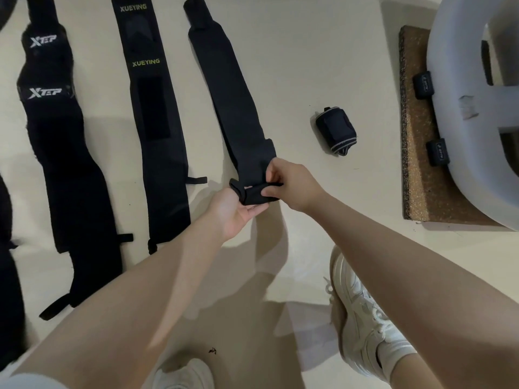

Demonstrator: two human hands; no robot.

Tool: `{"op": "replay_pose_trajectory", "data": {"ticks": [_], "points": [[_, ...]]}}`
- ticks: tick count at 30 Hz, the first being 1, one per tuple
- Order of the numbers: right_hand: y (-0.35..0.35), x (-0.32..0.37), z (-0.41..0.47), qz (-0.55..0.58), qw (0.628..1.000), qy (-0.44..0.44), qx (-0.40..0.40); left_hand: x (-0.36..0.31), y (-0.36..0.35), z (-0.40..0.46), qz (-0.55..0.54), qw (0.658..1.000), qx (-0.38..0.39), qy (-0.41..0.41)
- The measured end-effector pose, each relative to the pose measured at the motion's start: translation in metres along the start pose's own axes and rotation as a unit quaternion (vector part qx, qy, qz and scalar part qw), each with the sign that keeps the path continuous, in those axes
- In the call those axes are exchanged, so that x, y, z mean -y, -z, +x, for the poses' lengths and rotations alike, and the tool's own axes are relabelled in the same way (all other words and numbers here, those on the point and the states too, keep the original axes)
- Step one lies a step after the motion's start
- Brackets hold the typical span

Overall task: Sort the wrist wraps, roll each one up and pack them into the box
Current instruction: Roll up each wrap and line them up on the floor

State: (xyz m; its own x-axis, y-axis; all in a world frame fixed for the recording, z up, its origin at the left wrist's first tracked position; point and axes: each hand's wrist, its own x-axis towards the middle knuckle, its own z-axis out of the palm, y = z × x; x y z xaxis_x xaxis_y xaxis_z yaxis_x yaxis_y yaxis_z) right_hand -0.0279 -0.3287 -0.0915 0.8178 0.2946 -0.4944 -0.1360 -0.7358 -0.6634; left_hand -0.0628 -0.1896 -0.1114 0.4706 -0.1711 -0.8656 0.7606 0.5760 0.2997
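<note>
Left wrap (56, 150), 10 o'clock: "XTEP" in white, printed twice. Second wrap (160, 164), 11 o'clock: "XUEYING" in yellow-green, twice. Small rolls (423, 85), 2 o'clock: labels unreadable.

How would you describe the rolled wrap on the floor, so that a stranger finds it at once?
Start at the brown cork mat on the right. Just left of it, apart from its edge, lies the rolled wrap, a short black bundle. Unlike the long flat straps further left, it is rolled tight and has grey trim at one end.
</note>
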Motion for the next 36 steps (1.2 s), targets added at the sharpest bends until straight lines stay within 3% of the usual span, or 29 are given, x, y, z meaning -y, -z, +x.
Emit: {"op": "replay_pose_trajectory", "data": {"ticks": [5, 7, 9, 13, 18, 21, 24, 28, 31, 34, 36], "points": [[-0.003, -0.001, 0.006, -0.042, 0.998, -0.016, -0.033, -0.002, -0.001, -0.006, -0.012, 0.999, 0.036, 0.01], [-0.005, -0.003, 0.004, -0.077, 0.992, 0.067, -0.069, -0.003, -0.004, -0.005, 0.017, 1.0, 0.018, -0.006], [-0.004, -0.003, 0.001, -0.185, 0.966, 0.165, -0.077, -0.005, -0.007, -0.004, 0.017, 1.0, -0.01, -0.019], [0.003, -0.001, 0.0, -0.332, 0.911, 0.245, -0.024, -0.005, -0.011, -0.003, -0.014, 0.999, -0.042, -0.01], [0.018, 0.008, 0.005, -0.149, 0.979, 0.139, 0.005, -0.01, -0.013, -0.007, -0.053, 0.998, -0.022, -0.008], [0.022, 0.012, 0.011, -0.108, 0.989, 0.079, 0.06, -0.011, -0.01, -0.008, -0.075, 0.997, 0.0, -0.009], [0.023, 0.013, 0.013, -0.05, 0.996, 0.043, 0.061, -0.009, -0.01, -0.009, -0.117, 0.993, 0.005, -0.007], [0.021, 0.011, 0.017, -0.089, 0.995, 0.042, 0.035, -0.011, -0.012, -0.013, -0.07, 0.997, 0.043, -0.012], [0.02, 0.016, 0.019, -0.103, 0.991, 0.069, -0.042, -0.01, -0.016, -0.013, -0.029, 0.998, 0.054, -0.016], [0.02, 0.019, 0.017, -0.142, 0.98, 0.118, -0.079, -0.01, -0.021, -0.013, 0.005, 1.0, 0.023, -0.019], [0.022, 0.016, 0.014, -0.198, 0.968, 0.141, -0.057, -0.011, -0.024, -0.011, 0.016, 1.0, -0.011, -0.017]]}}
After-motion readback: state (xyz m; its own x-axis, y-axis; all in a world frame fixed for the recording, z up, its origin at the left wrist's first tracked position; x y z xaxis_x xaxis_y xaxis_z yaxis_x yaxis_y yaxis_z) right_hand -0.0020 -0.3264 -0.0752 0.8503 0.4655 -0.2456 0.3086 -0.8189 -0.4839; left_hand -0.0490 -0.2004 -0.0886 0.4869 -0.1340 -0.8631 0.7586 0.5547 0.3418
